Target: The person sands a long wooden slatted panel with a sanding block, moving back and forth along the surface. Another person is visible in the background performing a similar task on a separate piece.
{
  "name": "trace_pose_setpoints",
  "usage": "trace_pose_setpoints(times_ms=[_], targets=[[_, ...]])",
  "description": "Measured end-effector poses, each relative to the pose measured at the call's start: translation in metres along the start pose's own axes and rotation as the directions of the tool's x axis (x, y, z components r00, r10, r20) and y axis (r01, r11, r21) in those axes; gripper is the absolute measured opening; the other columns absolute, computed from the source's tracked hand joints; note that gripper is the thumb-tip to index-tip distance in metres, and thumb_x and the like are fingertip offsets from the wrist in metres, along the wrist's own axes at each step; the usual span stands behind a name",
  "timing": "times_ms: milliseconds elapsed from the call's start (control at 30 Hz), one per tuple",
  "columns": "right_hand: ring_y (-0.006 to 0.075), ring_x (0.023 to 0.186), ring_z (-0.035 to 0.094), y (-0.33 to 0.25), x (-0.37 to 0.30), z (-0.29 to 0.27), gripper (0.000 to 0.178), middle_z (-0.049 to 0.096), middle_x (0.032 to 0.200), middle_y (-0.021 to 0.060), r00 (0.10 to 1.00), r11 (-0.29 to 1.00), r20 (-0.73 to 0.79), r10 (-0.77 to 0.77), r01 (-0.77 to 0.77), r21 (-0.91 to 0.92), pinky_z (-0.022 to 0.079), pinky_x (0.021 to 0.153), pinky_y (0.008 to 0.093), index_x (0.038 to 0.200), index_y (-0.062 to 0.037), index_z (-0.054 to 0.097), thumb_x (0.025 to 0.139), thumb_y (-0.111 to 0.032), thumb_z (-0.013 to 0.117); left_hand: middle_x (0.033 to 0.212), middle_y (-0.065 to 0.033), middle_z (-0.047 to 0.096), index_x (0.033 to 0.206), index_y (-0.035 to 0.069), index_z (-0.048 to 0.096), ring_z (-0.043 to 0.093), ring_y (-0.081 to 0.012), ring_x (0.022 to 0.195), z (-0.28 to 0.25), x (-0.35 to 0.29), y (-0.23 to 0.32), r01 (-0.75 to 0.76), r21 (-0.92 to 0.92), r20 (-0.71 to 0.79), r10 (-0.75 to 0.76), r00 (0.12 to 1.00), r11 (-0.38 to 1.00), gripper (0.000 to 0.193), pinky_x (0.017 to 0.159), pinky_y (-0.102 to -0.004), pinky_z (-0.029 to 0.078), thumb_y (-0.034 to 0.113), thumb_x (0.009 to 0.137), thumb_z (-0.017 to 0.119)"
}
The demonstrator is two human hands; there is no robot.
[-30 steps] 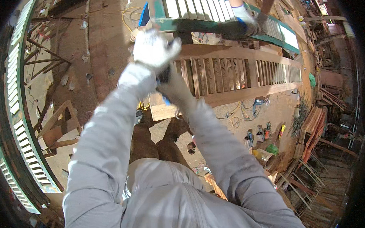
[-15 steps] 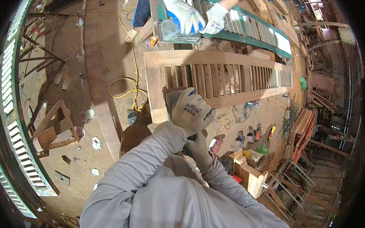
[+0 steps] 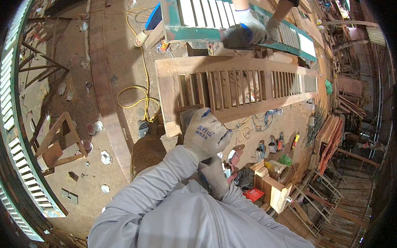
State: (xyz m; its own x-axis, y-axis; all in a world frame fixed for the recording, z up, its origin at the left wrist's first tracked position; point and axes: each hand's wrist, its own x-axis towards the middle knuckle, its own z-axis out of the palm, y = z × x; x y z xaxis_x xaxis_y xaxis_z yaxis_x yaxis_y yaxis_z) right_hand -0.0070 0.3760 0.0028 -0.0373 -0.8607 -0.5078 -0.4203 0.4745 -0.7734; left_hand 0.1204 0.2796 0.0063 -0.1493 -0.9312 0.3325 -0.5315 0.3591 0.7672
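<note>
My left hand point(image 3: 206, 133), in a pale work glove, is closed over the front of a dark hand-held sander point(image 3: 187, 119). The tool rests on the near left corner of a bare wooden louvred shutter point(image 3: 167, 92). Behind it, my right hand point(image 3: 214, 175) is gloved too and closed around the rear of the same tool; its fingers are mostly hidden. Much of the sander is covered by my left hand. Brown slats point(image 3: 232, 87) run along the shutter to the right.
Across from me, a co-worker's gloved hands point(image 3: 258, 31) work a blurred dark tool on a green-framed shutter point(image 3: 194, 34). A yellow cord point(image 3: 148, 88) loops on the floor at left. Green-and-white shutters point(image 3: 17, 129) stand far left. Wooden blocks point(image 3: 271, 189) and a red box point(image 3: 253, 194) lie at right.
The co-worker's hands and tool have moved right along the green shutter, baring its left slats. My hands and the sander have shifted slightly down and left, still on the wooden shutter's corner.
</note>
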Motion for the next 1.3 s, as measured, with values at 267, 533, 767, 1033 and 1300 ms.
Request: trace_pose_setpoints(times_ms=[267, 533, 767, 1033, 1300], targets=[[0.0210, 0.097, 0.072, 0.011, 0.015, -0.010, 0.054, 0.076, 0.106, 0.0138, 0.996, 0.993, 0.087, 0.022, -0.012, -0.119, 0.056, 0.083, 0.0359, 0.133, 0.0049, 0.058, 0.084, -0.009, 0.077, 0.069, -0.0081, 0.070, 0.062, 0.012, 0.069, 0.068, -0.0268, 0.077, -0.003, 0.008, -0.003, 0.023, -0.009, 0.002, -0.023, 1.000, 1.000, 0.031, 0.106, -0.0501, 0.044, 0.032, 0.087, 0.069], [0.0228, 0.088, 0.072, 0.020, 0.033, -0.007, 0.044, 0.076, 0.099, 0.0156, 0.997, 0.983, 0.069, 0.032, -0.019, -0.180, 0.056, 0.076, 0.0381, 0.124, 0.0047, 0.061, 0.086, -0.012, 0.075, 0.065, -0.0105, 0.066, 0.063, 0.011, 0.069, 0.067, -0.0298, 0.074, -0.008, 0.022, -0.011, 0.025, 0.015, -0.016, -0.025, 1.000, 1.000, 0.034, 0.102, -0.0517, 0.045, 0.032, 0.088, 0.067], [0.0190, 0.100, 0.071, -0.012, -0.001, -0.004, 0.051, 0.074, 0.109, 0.0182, 1.000, 0.993, 0.014, 0.010, -0.008, -0.121, 0.056, 0.084, 0.0349, 0.127, 0.0064, 0.059, 0.083, -0.013, 0.077, 0.067, -0.0102, 0.068, 0.065, 0.011, 0.073, 0.067, -0.0306, 0.075, -0.005, 0.004, -0.001, 0.026, -0.029, 0.056, -0.025, 0.998, 0.999, 0.031, 0.099, -0.0507, 0.045, 0.032, 0.087, 0.067], [0.0141, 0.077, 0.068, 0.018, 0.026, -0.007, 0.042, 0.073, 0.093, 0.0101, 0.996, 0.964, 0.082, -0.045, 0.065, -0.258, 0.054, 0.067, 0.0304, 0.123, 0.0038, 0.061, 0.086, -0.012, 0.075, 0.068, -0.0117, 0.068, 0.065, 0.010, 0.072, 0.067, -0.0313, 0.077, -0.016, 0.015, -0.010, 0.069, 0.003, 0.068, -0.069, 0.995, 0.998, 0.036, 0.102, -0.0523, 0.044, 0.036, 0.089, 0.065], [0.0179, 0.068, 0.069, -0.001, 0.055, -0.004, 0.039, 0.074, 0.086, 0.0121, 0.995, 0.954, 0.096, -0.019, 0.047, -0.296, 0.055, 0.061, 0.0324, 0.121, 0.0041, 0.062, 0.085, -0.009, 0.074, 0.068, -0.0103, 0.068, 0.064, 0.010, 0.071, 0.068, -0.0292, 0.077, -0.015, 0.038, -0.030, 0.039, 0.037, -0.083, -0.036, 0.996, 0.999, 0.036, 0.103, -0.0500, 0.043, 0.035, 0.089, 0.064]])
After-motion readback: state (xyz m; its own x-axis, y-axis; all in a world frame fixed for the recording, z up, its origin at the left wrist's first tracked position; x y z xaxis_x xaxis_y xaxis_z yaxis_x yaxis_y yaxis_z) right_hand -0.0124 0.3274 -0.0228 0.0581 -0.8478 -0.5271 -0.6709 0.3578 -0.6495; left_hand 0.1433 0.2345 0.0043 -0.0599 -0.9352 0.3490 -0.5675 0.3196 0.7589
